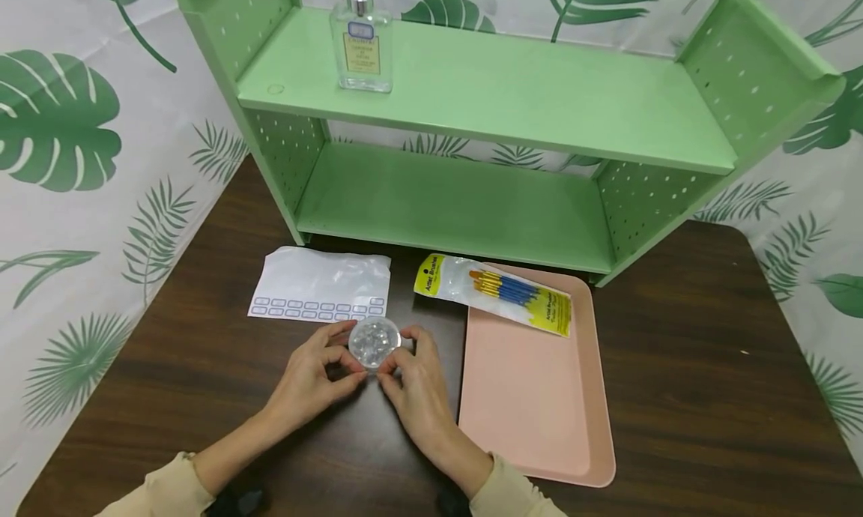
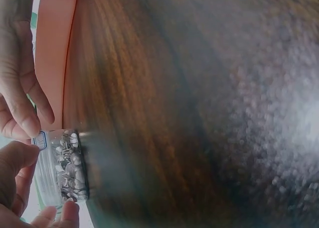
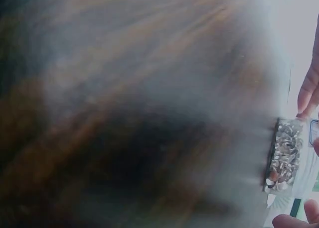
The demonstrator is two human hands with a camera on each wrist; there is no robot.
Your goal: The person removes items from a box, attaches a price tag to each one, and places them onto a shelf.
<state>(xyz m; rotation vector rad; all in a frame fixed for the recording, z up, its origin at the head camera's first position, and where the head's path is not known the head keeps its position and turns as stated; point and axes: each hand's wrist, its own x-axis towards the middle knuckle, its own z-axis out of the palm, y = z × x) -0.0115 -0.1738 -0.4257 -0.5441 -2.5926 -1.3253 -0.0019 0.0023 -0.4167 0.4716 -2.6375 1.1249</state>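
A small clear round jar (image 1: 374, 342) full of small silvery metal pieces stands on the dark table, between both hands. My left hand (image 1: 315, 377) holds it from the left, fingers curled along its side. From the right, my right hand (image 1: 419, 388) holds it with a curled finger and the thumb. In the left wrist view, a small blue-bordered label (image 2: 42, 140) sits on the jar's near side, with both thumbs at its edges. The right wrist view shows the metal pieces (image 3: 285, 153) through the jar's wall.
Just behind the jar lies a white sheet of blue-bordered labels (image 1: 323, 277). A pink tray (image 1: 526, 397) is to the right, with a pack of artist brushes (image 1: 495, 292) across its far end. Behind stands a green two-tier shelf (image 1: 458, 202), a labelled glass bottle (image 1: 362, 52) on top.
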